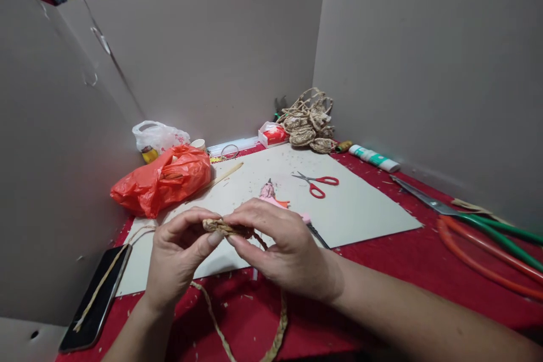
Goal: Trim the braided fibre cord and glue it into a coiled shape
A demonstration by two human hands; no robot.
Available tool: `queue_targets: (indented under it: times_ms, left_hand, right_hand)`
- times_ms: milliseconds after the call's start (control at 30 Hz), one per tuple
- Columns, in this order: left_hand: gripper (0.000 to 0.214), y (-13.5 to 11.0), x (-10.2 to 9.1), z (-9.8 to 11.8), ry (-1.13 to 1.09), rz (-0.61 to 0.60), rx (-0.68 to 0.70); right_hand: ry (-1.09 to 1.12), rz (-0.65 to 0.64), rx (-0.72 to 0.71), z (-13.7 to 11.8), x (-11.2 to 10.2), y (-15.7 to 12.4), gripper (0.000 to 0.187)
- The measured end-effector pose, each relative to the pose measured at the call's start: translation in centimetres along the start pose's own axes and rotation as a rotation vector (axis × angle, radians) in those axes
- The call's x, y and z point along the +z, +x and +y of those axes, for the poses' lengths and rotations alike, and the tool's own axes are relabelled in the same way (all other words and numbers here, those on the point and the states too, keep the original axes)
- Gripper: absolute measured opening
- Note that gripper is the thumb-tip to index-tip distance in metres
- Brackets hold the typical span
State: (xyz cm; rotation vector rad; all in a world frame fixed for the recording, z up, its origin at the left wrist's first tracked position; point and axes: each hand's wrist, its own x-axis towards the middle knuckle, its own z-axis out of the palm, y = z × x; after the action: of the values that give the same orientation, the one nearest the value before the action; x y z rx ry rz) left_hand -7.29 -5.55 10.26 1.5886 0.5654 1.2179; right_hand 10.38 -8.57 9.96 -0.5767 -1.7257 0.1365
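My left hand (176,254) and my right hand (275,243) meet just above the near edge of a pale board (360,209). Both pinch a small coil of braided straw cord (224,228) between thumbs and fingertips. The cord's loose tail (275,334) hangs down in a loop over the red tablecloth (382,271) towards me. A pink tool (271,195) lies on the board just behind my right hand.
Red-handled scissors (318,184) lie on the board. An orange plastic bag (163,181) sits at the left, a phone (99,300) near the left edge. Finished straw coils (307,121) and a glue tube (373,158) are at the back; large shears (466,218) and orange tubing at the right. Cardboard walls surround the table.
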Motion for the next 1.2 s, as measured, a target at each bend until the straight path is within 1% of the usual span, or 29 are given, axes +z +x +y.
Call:
queue_targets:
  times_ms: [133, 400, 533, 600, 700, 867, 1033, 1200]
  left_hand:
    - [0.026, 0.0, -0.2, -0.1, 0.026, -0.014, 0.016]
    - [0.026, -0.1, -0.5, 0.3, 0.043, -0.045, -0.007]
    - [0.029, 0.0, -0.4, 0.6, 0.061, -0.051, 0.018]
    - [0.028, 0.0, -0.4, 0.7, 0.075, -0.059, 0.026]
    - [0.023, 0.0, -0.4, 1.0, 0.109, -0.064, 0.027]
    - [0.022, -0.1, -0.5, 1.3, 0.141, -0.059, 0.036]
    - [0.019, -0.2, -0.4, 1.3, 0.145, -0.047, 0.053]
    - [0.019, -0.3, -0.4, 1.2, 0.128, -0.036, 0.034]
  right_hand:
    - [0.025, -0.005, 0.051, -0.2, -0.1, 0.1, 0.016]
    - [0.084, -0.036, 0.157, -0.6, -0.1, 0.0, 0.010]
    - [0.128, -0.053, 0.265, -0.7, -0.2, 0.1, 0.011]
    - [0.145, -0.064, 0.294, -0.7, -0.2, 0.1, 0.012]
    - [0.167, -0.071, 0.288, -0.8, -0.2, 0.2, 0.012]
    - [0.199, -0.078, 0.287, -0.8, -0.4, 0.1, 0.009]
    - [0.210, -0.091, 0.272, -0.8, -0.5, 0.0, 0.008]
    - [0.194, -0.085, 0.243, -0.8, -0.6, 0.1, 0.008]
